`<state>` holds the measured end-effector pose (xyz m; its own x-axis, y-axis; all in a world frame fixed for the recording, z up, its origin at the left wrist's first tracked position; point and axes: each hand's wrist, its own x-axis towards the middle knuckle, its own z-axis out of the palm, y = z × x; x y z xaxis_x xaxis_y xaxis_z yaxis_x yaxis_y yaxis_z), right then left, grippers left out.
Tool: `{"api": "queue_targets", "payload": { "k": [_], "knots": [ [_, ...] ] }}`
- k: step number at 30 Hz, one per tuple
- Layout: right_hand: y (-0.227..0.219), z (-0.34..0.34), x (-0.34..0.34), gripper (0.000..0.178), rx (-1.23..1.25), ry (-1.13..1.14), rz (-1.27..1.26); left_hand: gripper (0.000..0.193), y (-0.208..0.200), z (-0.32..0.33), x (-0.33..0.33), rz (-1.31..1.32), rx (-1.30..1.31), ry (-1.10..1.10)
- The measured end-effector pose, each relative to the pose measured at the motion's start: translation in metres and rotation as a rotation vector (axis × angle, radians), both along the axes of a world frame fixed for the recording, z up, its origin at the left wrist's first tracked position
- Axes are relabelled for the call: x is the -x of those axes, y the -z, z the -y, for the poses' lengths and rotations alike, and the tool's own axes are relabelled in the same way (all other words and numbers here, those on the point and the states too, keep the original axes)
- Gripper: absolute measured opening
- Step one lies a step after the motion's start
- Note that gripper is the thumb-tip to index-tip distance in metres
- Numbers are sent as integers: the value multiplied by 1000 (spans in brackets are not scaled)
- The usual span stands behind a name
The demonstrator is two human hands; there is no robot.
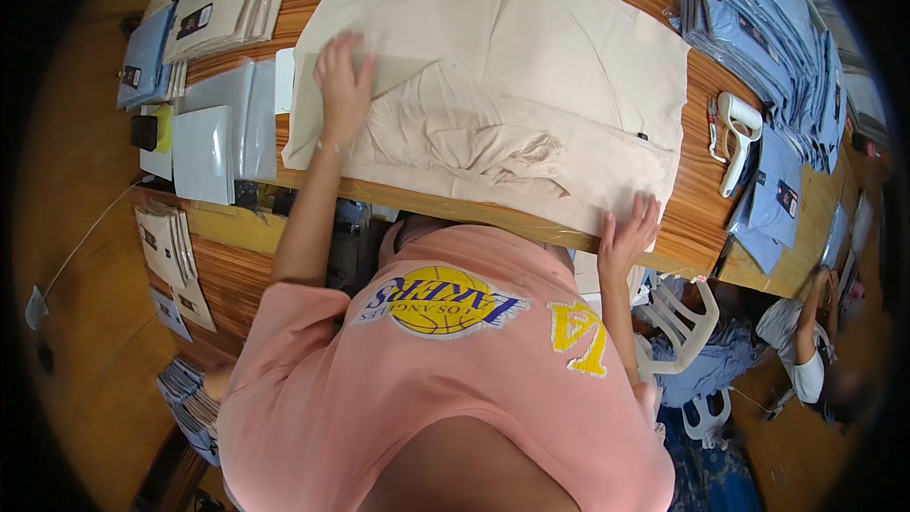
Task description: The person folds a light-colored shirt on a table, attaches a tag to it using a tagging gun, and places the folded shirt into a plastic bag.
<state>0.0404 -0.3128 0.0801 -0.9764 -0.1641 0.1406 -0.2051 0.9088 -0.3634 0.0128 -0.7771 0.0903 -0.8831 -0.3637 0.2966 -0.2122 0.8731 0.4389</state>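
Beige, lies spread as a rumpled garment on the wooden table, cut off at the top. Touched at the near right by the loosely splayed right hand. Cannot tell the grip of the blurred left hand.

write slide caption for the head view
Beige garment spread on a wooden table, left hand over it, right hand at its near edge.

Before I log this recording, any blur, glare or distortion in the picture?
Head view: left hand looks motion-blurred, right hand sharper; head view: front edge of the table bows, picture corners go black; head view: pale shine on the plastic bags.
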Motion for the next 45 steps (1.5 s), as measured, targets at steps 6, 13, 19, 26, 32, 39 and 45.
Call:
{"api": "queue_targets", "payload": {
  "k": [6,13,19,26,32,39,45],
  "knots": [
    [20,-36,-17,69,-185,7,155,39,33,-5,-38,170,164,76],
    [-38,0,67,62,-98,-42,-125,37,13,28,4,-99,36,37],
    [-14,58,272,48,-298,-329,-395,51,37,83,170,-161,-5,-150],
    [-40,78,292,31,-904,-191,22,45,19,121,174,241,-745,-36],
    [-99,6,230,12,-331,-326,-291,35,-72,107,74,96,-1001,186],
    [-83,-83,95,9,350,-176,239,32,-61,88,-95,245,-888,70],
    [-33,-91,50,17,1055,-21,414,35,-23,66,-127,194,-1018,-52]
  ]
}}
